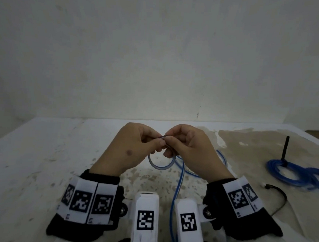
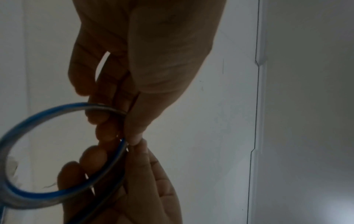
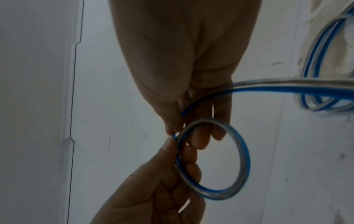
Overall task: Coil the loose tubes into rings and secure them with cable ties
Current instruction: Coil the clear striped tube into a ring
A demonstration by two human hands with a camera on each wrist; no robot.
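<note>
A clear tube with a blue stripe is bent into a small loop (image 1: 159, 168) that hangs just above the white table (image 1: 44, 152). My left hand (image 1: 158, 141) and right hand (image 1: 168, 139) meet above it, each pinching the tube at the top where the loop crosses. In the left wrist view the left hand (image 2: 122, 136) has thumb and fingers closed on the loop (image 2: 38, 196). Seen from the right wrist, the right hand (image 3: 178, 133) pinches the same crossing of the loop (image 3: 244, 156). The remaining tube (image 1: 177, 194) trails toward me between the wrists.
Coiled blue tubes (image 1: 287, 181) lie at the right, bound by black cable ties (image 1: 285, 150) whose tails stand up. A loose black cable tie (image 1: 285, 197) lies by my right wrist. More slack tube (image 3: 316, 60) curls behind the right hand. A wall rises behind the table.
</note>
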